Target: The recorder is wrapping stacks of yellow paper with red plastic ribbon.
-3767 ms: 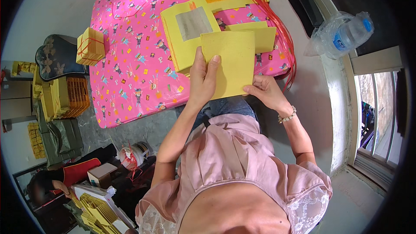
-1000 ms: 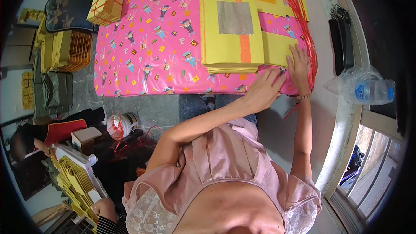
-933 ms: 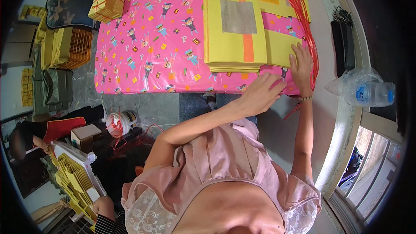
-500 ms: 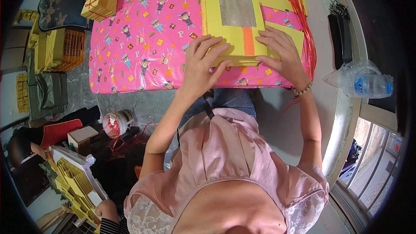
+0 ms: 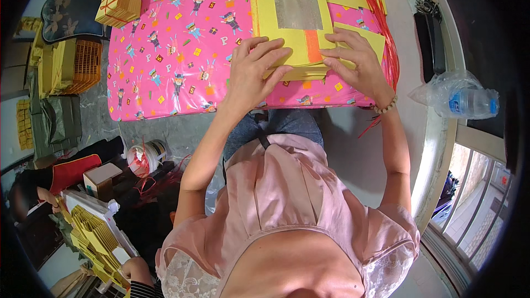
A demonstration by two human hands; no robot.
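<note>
A stack of yellow paper sheets (image 5: 264,11), with a silvery grey square and an orange stripe on its top sheet, lies near the front edge of the table. My left hand (image 5: 255,72) presses on its near left corner, thumb and fingers bent along the edges. On its near right corner rests my right hand (image 5: 359,66), fingers bent over the top sheet and side. Between the hands, the near edges of the sheets show in layers. The undersides of the fingers are hidden.
The table has a pink patterned cover (image 5: 165,66). Red strings (image 5: 389,49) hang along its right side, by more yellow sheets (image 5: 359,36). A tied yellow paper bundle (image 5: 120,0) sits far left. A bagged plastic bottle (image 5: 469,104) is at right. Another person's hand (image 5: 135,269) touches yellow paper lower left.
My right hand's fingers have drawn in, and its thumb has shifted up along the stack's corner. My left hand stays at the left corner. The whole view has shifted slightly.
</note>
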